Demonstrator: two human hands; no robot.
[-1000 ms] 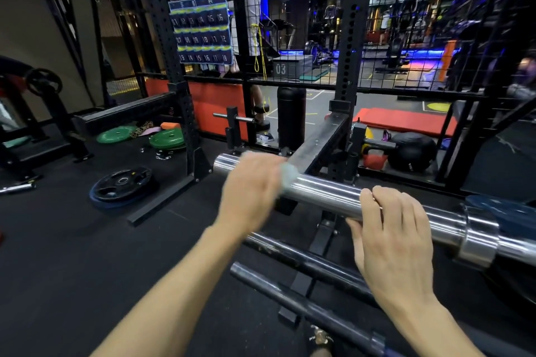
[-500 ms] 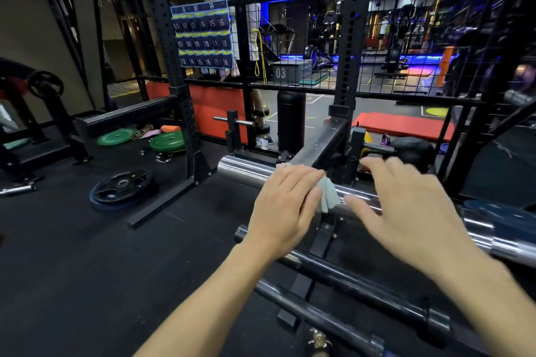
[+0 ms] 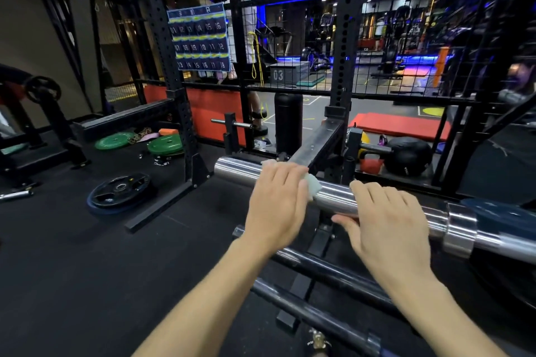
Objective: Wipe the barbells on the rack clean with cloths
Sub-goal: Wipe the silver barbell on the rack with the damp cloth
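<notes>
A chrome barbell sleeve [image 3: 236,171] lies across the black rack [image 3: 319,139], running down to the right to its collar [image 3: 459,229]. My left hand [image 3: 275,206] presses a pale cloth [image 3: 313,187] onto the top of the sleeve; my thumb is hidden under the hand, and a corner of cloth sticks out on the right. My right hand [image 3: 388,220] lies on the sleeve just right of the cloth, fingers fairly straight over the top, thumb against the lower edge. Two darker barbells [image 3: 324,268] [image 3: 304,310] rest lower on the rack, below my forearms.
A blue plate [image 3: 499,217] sits on the bar beyond the collar. On the floor lie a black plate [image 3: 120,191] and green plates [image 3: 165,145] at left, a medicine ball [image 3: 406,156] and red kettlebell [image 3: 371,165] behind. A person [image 3: 246,23] stands beyond the mesh.
My left hand slid the cloth to the right along the sleeve. My right hand lifted off the bar, then came back down onto it next to the cloth.
</notes>
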